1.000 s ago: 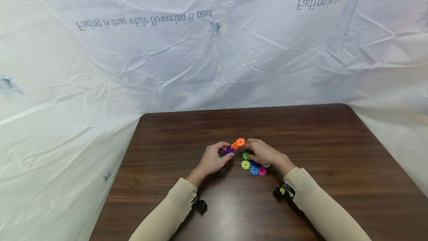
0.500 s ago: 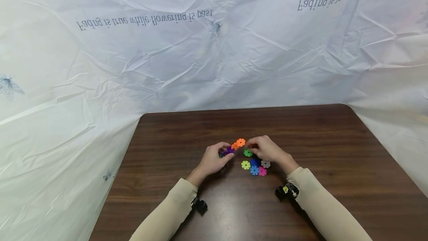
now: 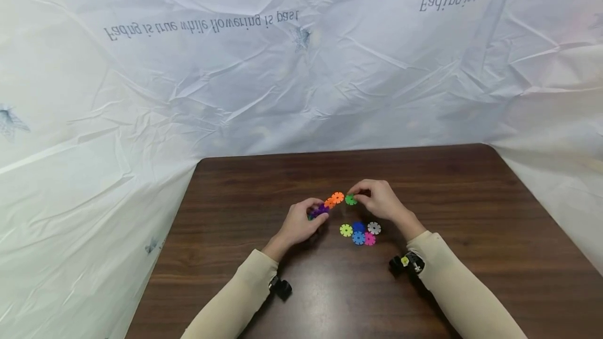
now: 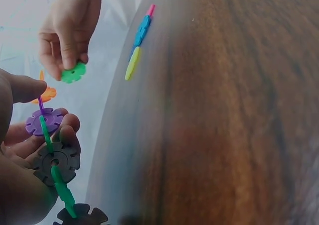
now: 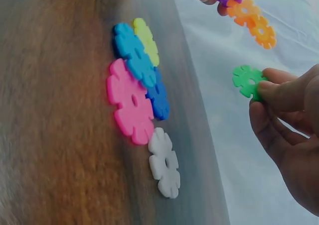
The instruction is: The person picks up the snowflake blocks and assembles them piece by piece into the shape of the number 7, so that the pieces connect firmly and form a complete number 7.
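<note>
My left hand grips a chain of interlocked notched plastic discs above the table. In the left wrist view the chain runs through a dark disc, green ones, a purple disc and an orange disc at its far end. Two orange discs stick out past the fingers in the right wrist view. Thumb and fingers of my right hand pinch a single green disc by its edge. That disc is held just right of the chain's orange end, with a small gap between them.
On the brown table lies a loose cluster of discs: yellow-green, dark blue, light blue, pink and white. A pale printed sheet hangs behind the table.
My right hand has lifted the green disc away from the cluster, moving it up and far side of the table, beside the orange end. The left hand has stayed nearly still with the chain.
</note>
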Demonstrator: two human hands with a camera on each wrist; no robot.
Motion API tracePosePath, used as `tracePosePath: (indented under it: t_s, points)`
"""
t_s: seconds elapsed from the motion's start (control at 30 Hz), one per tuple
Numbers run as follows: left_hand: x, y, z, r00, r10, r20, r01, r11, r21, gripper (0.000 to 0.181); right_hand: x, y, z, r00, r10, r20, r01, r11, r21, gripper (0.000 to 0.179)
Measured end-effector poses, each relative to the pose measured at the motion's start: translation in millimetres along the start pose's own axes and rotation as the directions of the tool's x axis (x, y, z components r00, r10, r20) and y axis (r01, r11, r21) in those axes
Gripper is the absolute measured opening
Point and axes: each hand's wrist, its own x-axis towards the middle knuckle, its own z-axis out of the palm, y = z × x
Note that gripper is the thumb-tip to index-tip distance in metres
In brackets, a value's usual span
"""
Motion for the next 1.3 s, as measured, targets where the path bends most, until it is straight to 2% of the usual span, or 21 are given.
tracePosePath:
  t_s: [0.17,0.4,0.87,1.3]
  points:
    - [0.1,-0.1,-0.5,1.000,0.009,-0.008,-0.009,1.000,-0.002,0.032,0.2,-4,-3,0.999,0.013,-0.043,-0.011,0.999,0.031,0.015]
    - [-1.0,0.0,-1.4,1.000,0.008,0.007,-0.008,1.000,0.006,0.034,2.3,-7,-6,0.995,-0.009,-0.095,0.015,0.998,0.065,0.018]
    - [-0.6,0.2,-2.6,1.000,0.010,0.018,-0.010,1.000,0.007,0.034,5.3,-12,-7,0.992,-0.050,-0.115,0.062,0.993,0.102,0.017]
    - [-0.8,0.3,-3.9,1.000,0.008,0.022,-0.008,1.000,0.008,0.034,7.7,-16,-9,0.995,-0.063,-0.074,0.071,0.992,0.109,0.017]
